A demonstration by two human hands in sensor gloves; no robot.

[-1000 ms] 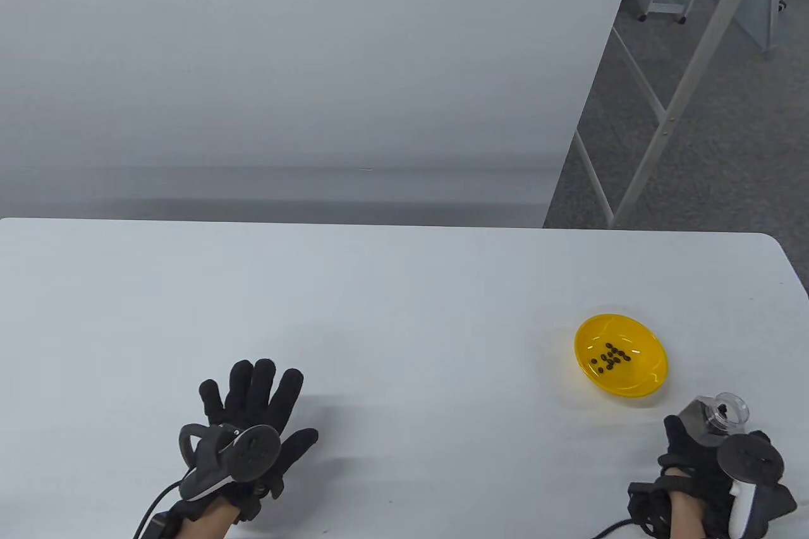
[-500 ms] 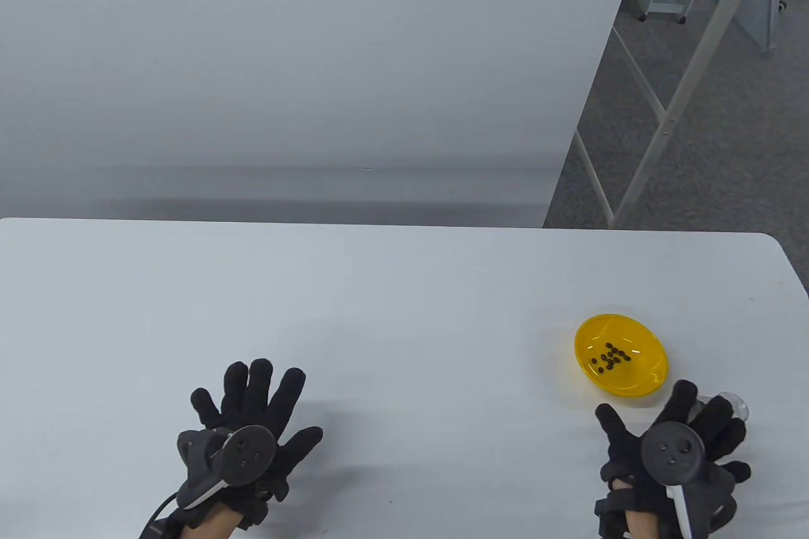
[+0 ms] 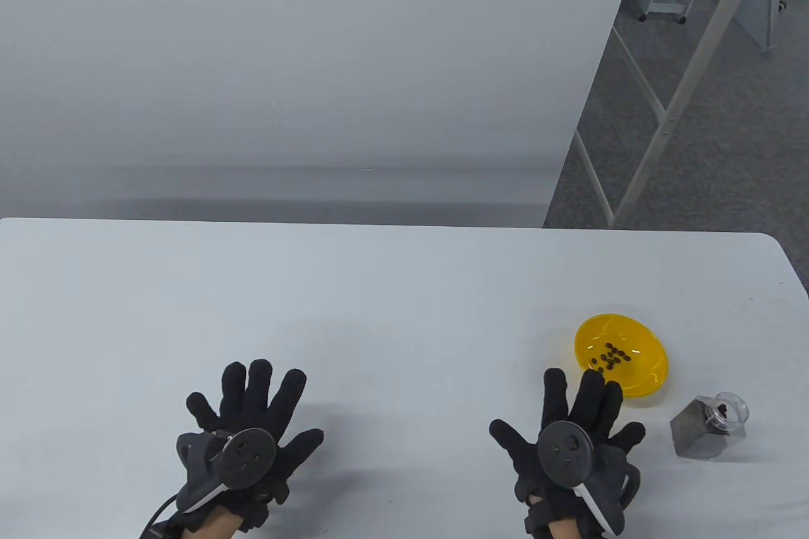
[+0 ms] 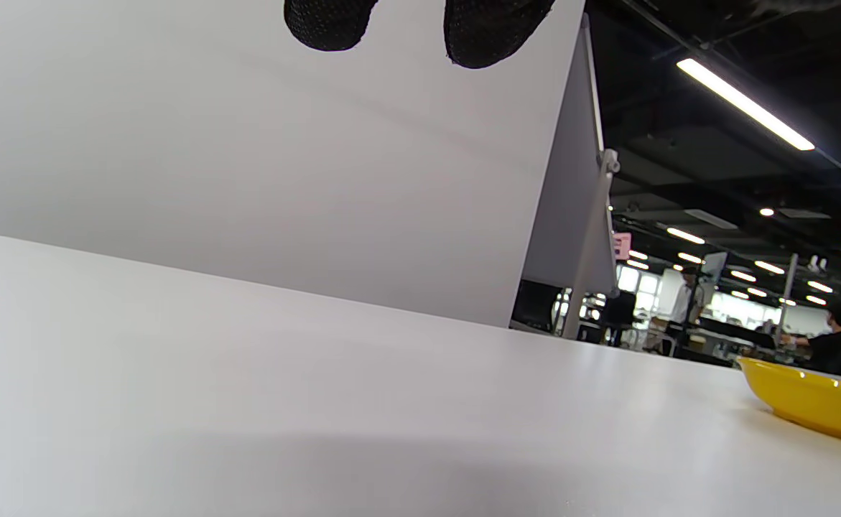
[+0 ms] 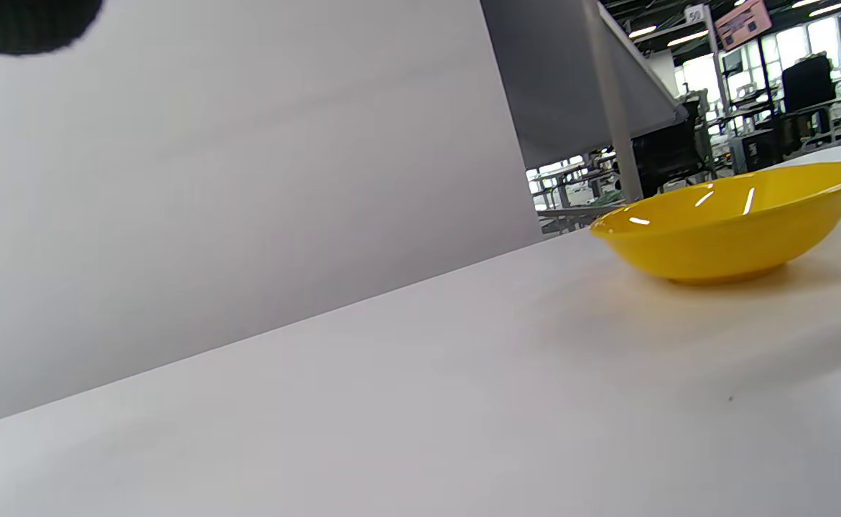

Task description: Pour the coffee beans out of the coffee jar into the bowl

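Note:
A yellow bowl [image 3: 622, 354] with several dark coffee beans [image 3: 608, 357] in it sits at the table's right side. The bowl also shows in the left wrist view [image 4: 811, 406] and the right wrist view [image 5: 732, 222]. A clear coffee jar [image 3: 711, 425] with a few beans inside stands on the table, right of and nearer than the bowl. My right hand [image 3: 572, 431] lies open with fingers spread, left of the jar and apart from it, holding nothing. My left hand [image 3: 249, 419] lies open with fingers spread at the front left, holding nothing.
The white table [image 3: 379, 311] ends at a rounded far right corner. A grey partition panel [image 3: 303, 71] stands behind the table. Its metal frame [image 3: 670, 109] and carpeted floor lie beyond, to the right.
My right hand has let go of the jar, opened, and moved left away from it. The jar now stands free on the table. My left hand has barely moved.

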